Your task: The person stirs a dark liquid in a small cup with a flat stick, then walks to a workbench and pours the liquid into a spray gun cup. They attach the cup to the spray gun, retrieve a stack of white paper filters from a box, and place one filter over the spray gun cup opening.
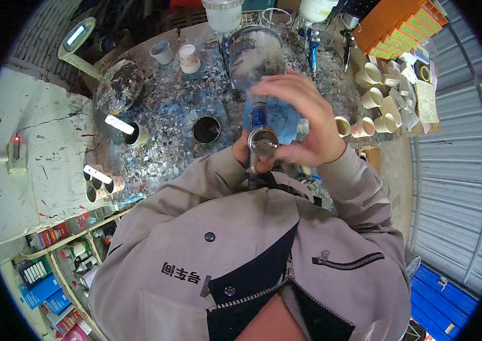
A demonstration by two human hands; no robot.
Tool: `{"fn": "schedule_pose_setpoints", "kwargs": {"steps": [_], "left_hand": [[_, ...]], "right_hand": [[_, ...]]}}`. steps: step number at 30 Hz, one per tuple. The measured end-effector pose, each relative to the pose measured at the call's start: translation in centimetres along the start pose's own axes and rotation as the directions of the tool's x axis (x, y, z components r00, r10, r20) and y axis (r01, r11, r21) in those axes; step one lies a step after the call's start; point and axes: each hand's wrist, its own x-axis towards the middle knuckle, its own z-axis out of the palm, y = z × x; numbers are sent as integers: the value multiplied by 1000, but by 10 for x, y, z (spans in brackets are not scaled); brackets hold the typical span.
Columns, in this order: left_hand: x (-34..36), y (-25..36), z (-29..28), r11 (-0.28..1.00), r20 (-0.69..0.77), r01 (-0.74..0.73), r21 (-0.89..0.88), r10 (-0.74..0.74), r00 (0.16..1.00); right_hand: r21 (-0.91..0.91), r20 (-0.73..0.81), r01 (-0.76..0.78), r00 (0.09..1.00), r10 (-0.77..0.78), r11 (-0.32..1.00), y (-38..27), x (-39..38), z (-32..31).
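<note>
In front of my chest is a spray gun with a blue and silver body and a round metal end facing up. A cloudy see-through paint cup tops it at the far end. My left hand is closed around the gun's lower part, its fingers partly hidden behind the metal. To the right, my right hand curves in a wide C, slightly blurred. Its fingertips overlap the base of the cup and its thumb lies beside the round metal end; whether they touch cannot be made out.
Paint-spattered worktable with a dark-filled cup, paper cups and a digital scale. Spray guns with white cups stand at the back. Several pale cups and an orange drawer unit line the right; shelves sit lower left.
</note>
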Motion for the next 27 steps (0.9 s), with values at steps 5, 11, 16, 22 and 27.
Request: {"fn": "schedule_pose_setpoints", "kwargs": {"steps": [5, 11, 16, 22, 27], "left_hand": [[11, -4, 11, 998, -90, 61, 7, -60, 994], [16, -5, -6, 996, 103, 82, -36, -78, 992], [23, -11, -17, 994, 179, 96, -53, -85, 980], [42, -3, 6, 996, 243, 86, 27, -90, 966], [88, 36, 53, 879, -7, 207, 430, -226, 974]], "right_hand": [[-24, 134, 95, 987, -91, 995, -9, 19, 11], [-42, 70, 107, 992, -104, 993, 0, 6, 28], [-176, -309, -69, 951, 12, 982, -8, -17, 50], [26, -425, -334, 849, 313, 942, -14, -95, 21], [238, -512, -668, 530, 676, 705, -33, -235, 16]]}}
